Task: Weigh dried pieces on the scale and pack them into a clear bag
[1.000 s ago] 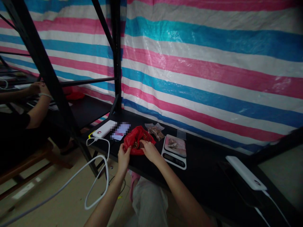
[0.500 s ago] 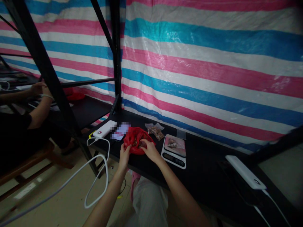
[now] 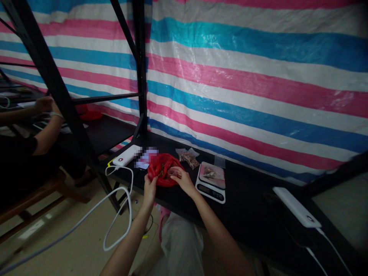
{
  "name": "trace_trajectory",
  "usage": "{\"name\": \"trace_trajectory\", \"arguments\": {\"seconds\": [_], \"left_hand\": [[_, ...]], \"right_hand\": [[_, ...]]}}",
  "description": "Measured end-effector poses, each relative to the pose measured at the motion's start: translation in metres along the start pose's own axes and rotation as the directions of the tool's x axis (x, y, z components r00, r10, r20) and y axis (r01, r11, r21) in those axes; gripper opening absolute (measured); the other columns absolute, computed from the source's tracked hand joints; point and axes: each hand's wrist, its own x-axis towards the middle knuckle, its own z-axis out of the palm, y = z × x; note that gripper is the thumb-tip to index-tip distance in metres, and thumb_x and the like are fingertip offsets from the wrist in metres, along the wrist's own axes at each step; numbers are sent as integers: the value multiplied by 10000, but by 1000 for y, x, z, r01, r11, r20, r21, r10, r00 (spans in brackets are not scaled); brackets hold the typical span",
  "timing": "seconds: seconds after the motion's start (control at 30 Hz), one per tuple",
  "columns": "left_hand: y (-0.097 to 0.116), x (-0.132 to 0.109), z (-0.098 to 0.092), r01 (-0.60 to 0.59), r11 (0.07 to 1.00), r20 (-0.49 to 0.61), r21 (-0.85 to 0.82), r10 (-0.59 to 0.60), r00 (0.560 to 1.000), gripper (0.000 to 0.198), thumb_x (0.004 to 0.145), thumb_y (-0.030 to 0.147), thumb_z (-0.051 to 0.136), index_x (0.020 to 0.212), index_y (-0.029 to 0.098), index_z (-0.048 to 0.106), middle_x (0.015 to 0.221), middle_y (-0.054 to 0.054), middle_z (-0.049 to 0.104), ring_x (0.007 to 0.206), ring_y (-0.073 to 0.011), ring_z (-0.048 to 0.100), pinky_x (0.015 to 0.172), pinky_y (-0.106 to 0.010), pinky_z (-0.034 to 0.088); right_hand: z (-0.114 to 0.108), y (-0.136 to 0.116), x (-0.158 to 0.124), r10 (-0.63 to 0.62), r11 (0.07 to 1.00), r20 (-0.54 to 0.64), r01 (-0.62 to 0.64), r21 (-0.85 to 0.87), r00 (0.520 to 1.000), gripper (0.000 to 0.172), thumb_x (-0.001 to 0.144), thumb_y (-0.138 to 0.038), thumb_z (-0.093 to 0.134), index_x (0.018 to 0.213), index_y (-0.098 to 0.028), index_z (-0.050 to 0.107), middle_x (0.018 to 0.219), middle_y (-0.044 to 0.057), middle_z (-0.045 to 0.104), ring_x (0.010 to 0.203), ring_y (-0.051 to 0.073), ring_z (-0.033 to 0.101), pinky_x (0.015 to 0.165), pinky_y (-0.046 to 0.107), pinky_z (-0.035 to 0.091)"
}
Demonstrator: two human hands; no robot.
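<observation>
The red bag (image 3: 161, 173) sits on the black table (image 3: 247, 209) just left of the scale (image 3: 211, 184), left hand (image 3: 150, 188) pinching its near rim, right hand (image 3: 183, 181) curled into its mouth from the right, grip unreadable

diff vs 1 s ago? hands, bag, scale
The right hand has shifted slightly further into the mouth of the red bag, fingertips among the brown bits; whether it pinches any is unclear. The left hand keeps its hold on the bag's near edge. The scale and power bank are unchanged.
</observation>
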Motion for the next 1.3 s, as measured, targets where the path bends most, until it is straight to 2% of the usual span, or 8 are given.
{"name": "trace_trajectory", "arguments": {"seconds": [0.23,0.33,0.4,0.5,0.6,0.67,0.87,1.3], "left_hand": [[36,-44,2,-253,881,-158,400,338,928,597,714,250,524,1261,141,310,1325,-163,341,1273,-298,254,1048,-469,166],[57,-68,17,-474,766,-34,434,540,841,487,774,241,484,1237,167,352,1360,-139,293,1279,-268,242,1049,-450,175],[69,-74,38,-621,687,214,377,588,780,360,798,224,459,1156,190,435,1297,-117,385,1232,-250,322,1027,-439,229],[77,-69,82,-800,576,656,169,540,527,317,802,231,463,1118,207,479,1218,-97,476,1176,-230,397,995,-417,297],[72,-59,135,-870,492,888,2,399,228,532,743,309,566,1229,163,408,1282,-141,436,1225,-259,349,1004,-417,292],[66,-55,168,-877,481,950,-2,274,148,667,684,356,634,1252,106,388,1308,-190,409,1246,-297,324,1010,-426,272],[61,-51,228,-869,481,979,118,93,184,633,612,303,699,1192,156,492,1161,-173,559,1115,-333,474,956,-452,299],[45,-43,225,-685,726,944,62,179,276,458,699,403,592,1063,126,616,951,-112,667,830,-216,608,747,-307,446]], "right_hand": [[-26,-26,-10,-95,989,-153,110,96,984,381,732,-299,589,1089,-203,495,1123,77,605,1057,183,558,939,367,408],[-51,-33,-20,-114,990,-382,138,37,917,397,749,-336,572,1109,-192,485,1134,97,591,1048,190,560,920,365,425],[-74,-34,-32,-110,992,-535,128,-4,838,414,759,-362,554,1123,-180,478,1136,115,584,1041,199,561,909,379,432],[-115,-29,-54,-91,995,-646,100,-24,758,440,747,-386,561,1123,-170,485,1096,121,606,1013,210,577,905,406,431],[-154,-19,-79,-72,997,-673,54,-48,736,438,722,-388,589,1097,-177,508,1060,112,625,984,214,591,894,417,436],[-173,-12,-95,-41,998,-667,-2,-64,743,428,704,-386,610,1073,-185,526,1035,105,636,965,216,599,879,420,445],[-203,-7,-131,9,991,-649,-92,-94,760,422,701,-379,620,1069,-191,533,1027,99,645,955,218,606,867,421,449],[-208,-15,-126,-28,989,-616,-69,-133,787,412,715,-350,611,1087,-195,527,1040,92,643,975,206,598,873,390,444]]}}
